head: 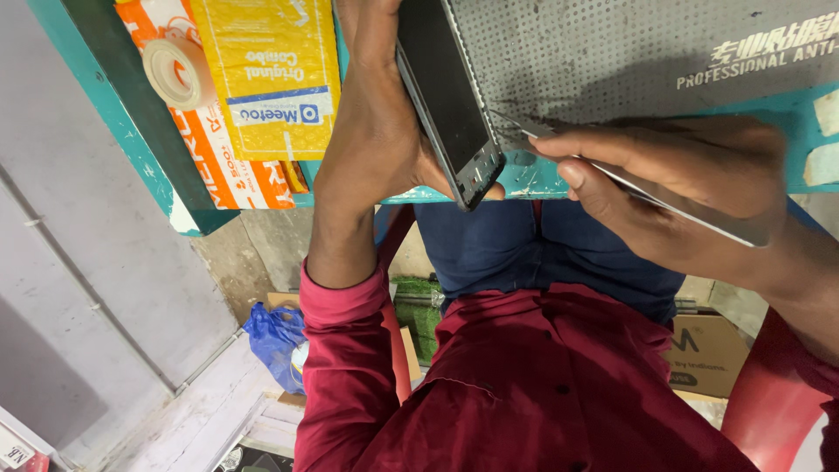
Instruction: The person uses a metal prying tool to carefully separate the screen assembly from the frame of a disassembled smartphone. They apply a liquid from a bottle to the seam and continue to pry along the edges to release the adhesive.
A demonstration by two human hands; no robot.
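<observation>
Where the teal table edge point(149, 166) slants down the far left of the view, a roll of clear tape point(177, 72) lies on an orange packet point(203, 149), with a yellow padded envelope point(271, 74) just to its right. Next comes the left hand point(376, 140), rising from a dark red sleeve point(345, 367) and wrapped around the side of a dark phone point(446, 96), thumb and fingers clasped on its frame so that the phone is tilted up off the table. The phone's long axis runs from the upper middle of the frame down and slightly right, and its near end, at the table's near edge, shows an opened part with small components. Just right of that end sits a grey perforated mat point(629, 52), on which the tips of metal tweezers point(612, 170) rest close beside the phone's lower right edge. The right hand point(682, 188) pinches the tweezers between thumb and forefinger, their long axis running leftward toward the phone. So the phone lies immediately left of the tweezer tips, already in the left hand, with the right hand a short way off. Below, a blue plastic bag point(275, 336) and a cardboard box point(708, 354) sit on the floor.
</observation>
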